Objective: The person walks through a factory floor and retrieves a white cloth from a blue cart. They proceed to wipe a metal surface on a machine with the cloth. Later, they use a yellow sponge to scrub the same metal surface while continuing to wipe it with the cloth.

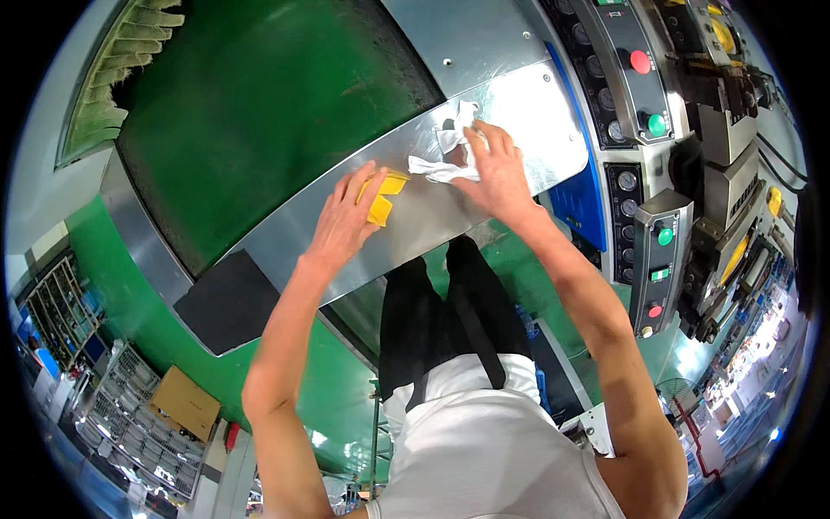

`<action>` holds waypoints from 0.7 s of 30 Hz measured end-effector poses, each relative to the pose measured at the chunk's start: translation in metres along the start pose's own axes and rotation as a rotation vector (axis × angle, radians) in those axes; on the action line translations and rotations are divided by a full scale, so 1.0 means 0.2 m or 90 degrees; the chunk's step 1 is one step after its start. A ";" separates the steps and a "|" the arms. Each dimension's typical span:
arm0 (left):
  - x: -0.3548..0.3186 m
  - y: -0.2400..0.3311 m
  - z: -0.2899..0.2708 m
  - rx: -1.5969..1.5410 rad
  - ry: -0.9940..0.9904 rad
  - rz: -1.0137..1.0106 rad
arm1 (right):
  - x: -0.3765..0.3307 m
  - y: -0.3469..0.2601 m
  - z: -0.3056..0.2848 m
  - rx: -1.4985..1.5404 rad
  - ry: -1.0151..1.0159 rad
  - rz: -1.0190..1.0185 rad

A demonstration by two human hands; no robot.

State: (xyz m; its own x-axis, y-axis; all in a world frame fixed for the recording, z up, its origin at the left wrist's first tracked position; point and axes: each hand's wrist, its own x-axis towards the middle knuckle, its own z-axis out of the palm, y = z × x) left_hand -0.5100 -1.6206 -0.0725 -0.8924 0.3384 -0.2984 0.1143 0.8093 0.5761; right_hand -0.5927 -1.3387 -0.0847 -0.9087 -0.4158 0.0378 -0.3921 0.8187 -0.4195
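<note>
Fingers: left hand (pixel 335 223) bent against yellow piece (pixel 379 211), can't tell grip | right hand (pixel 504 177) spread over white cloth (pixel 435 169), can't tell grip | both items on metal ledge (pixel 428 221), beside green belt (pixel 259 104)

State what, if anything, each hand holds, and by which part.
The left hand covers the left side of a yellow piece; the right hand touches the right side of white material. Whether either grip is closed cannot be told.

A bent yellow piece (pixel 379 211) lies beside crumpled white cloth (pixel 439 169).
</note>
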 end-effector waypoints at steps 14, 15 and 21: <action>0.37 0.45 0.42 -0.134 0.181 -0.133 | -0.08 0.05 0.13 0.337 0.094 0.151; 0.39 0.46 0.45 -0.136 0.181 -0.119 | -0.08 0.04 0.17 0.344 0.063 0.172; 0.43 0.42 0.53 -0.122 0.257 -0.057 | -0.07 -0.03 0.29 0.331 0.116 0.275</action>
State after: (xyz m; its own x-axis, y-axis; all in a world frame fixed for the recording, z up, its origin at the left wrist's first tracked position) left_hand -0.5315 -1.4723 -0.1304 -0.9982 0.0259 -0.0543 -0.0198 0.7108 0.7031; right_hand -0.5693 -1.3615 -0.1345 -0.9951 0.0145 -0.0977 0.0879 0.5811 -0.8091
